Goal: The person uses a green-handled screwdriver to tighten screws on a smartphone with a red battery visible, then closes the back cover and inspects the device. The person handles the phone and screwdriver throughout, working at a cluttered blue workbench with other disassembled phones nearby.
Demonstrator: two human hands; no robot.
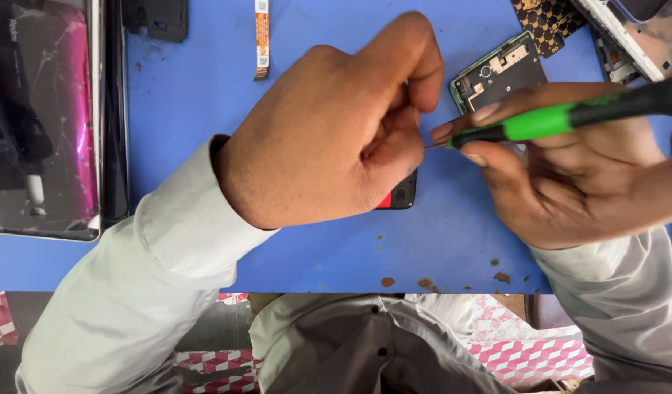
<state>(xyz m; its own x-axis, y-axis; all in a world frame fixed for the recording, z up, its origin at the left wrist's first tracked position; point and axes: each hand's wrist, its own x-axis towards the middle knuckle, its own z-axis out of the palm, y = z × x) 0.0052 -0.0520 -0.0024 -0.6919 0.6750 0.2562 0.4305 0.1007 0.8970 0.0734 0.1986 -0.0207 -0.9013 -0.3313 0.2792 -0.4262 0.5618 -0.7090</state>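
Over a blue mat [205, 80], the left hand [329, 124] curls shut on a small black-and-red part [398, 197], seemingly steadying it. The right hand [569, 175] pinches a green-and-black screwdriver [562, 119], its tip meeting the left fingers. Beyond the tip lies an opened phone [496, 73]; left of it, a ribbon cable [261, 36] and pink back cover [44, 117]. The fist hides the work.

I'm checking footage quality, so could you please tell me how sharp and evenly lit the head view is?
Head view: light is even and soft, both hands sharp; the left hand throws faint shadow on the blue work mat; mild glare on the glossy pink phone back panel; the green-and-black screwdriver is crisp, its tip mostly hidden.
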